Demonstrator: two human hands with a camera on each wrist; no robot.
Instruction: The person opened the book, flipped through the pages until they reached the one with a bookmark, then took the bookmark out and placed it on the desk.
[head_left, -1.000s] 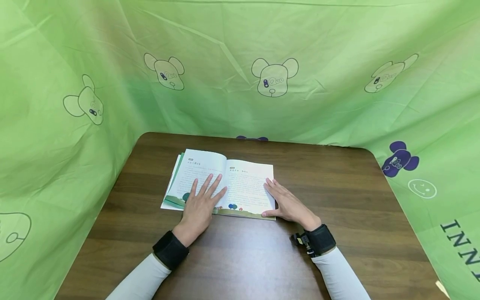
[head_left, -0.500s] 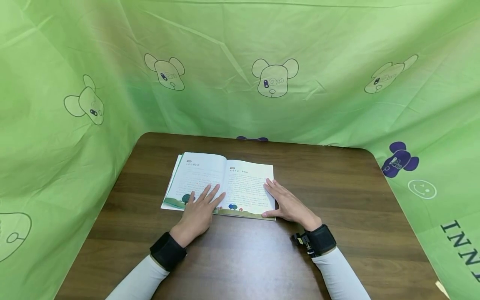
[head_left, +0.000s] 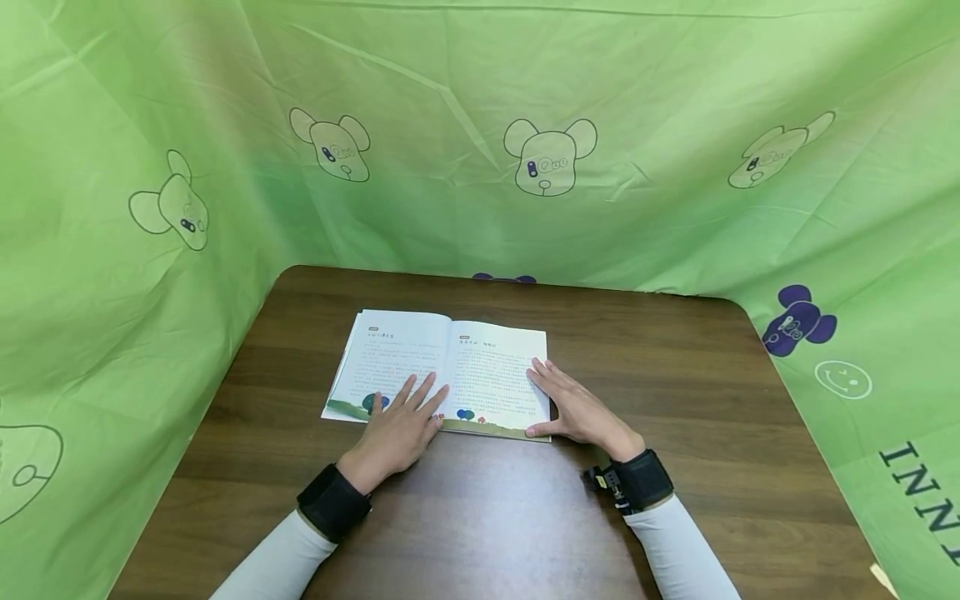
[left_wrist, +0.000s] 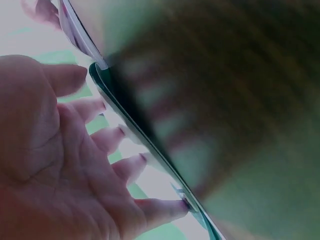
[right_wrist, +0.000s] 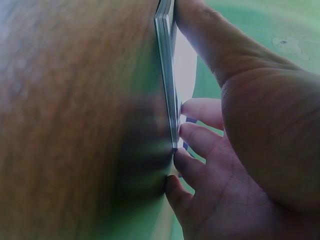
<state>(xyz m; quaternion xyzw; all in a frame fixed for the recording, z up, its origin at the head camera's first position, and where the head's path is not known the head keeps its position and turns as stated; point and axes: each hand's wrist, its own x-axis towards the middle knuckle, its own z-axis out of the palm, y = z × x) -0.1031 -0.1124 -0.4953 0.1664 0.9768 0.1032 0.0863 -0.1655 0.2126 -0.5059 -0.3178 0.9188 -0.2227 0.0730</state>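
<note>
An open book point(head_left: 491, 367) lies on the table, its white pages printed with small text and a green strip with trees along the bottom. My left hand point(head_left: 397, 433) rests on the lower left page with fingers spread, near the spine. At the right edge, my right hand point(head_left: 585, 408) lies with its fingertips on the page and its thumb by the bottom corner. The left wrist view shows that hand's fingertips point(left_wrist: 142, 159) along the book's lower edge. In the right wrist view, the stacked page edges point(right_wrist: 167, 60) appear beside the thumb and fingers.
A brown wood-grain table point(head_left: 675, 375) bears the book. Behind and on both sides hangs a green curtain point(head_left: 420, 217) with bear-head drawings. Something small and pale point(head_left: 883, 579) shows at the table's right front edge.
My left hand has slid slightly toward me and left across the page. The left page, raised before with green showing behind it, now lies flatter. My right hand has stayed in place.
</note>
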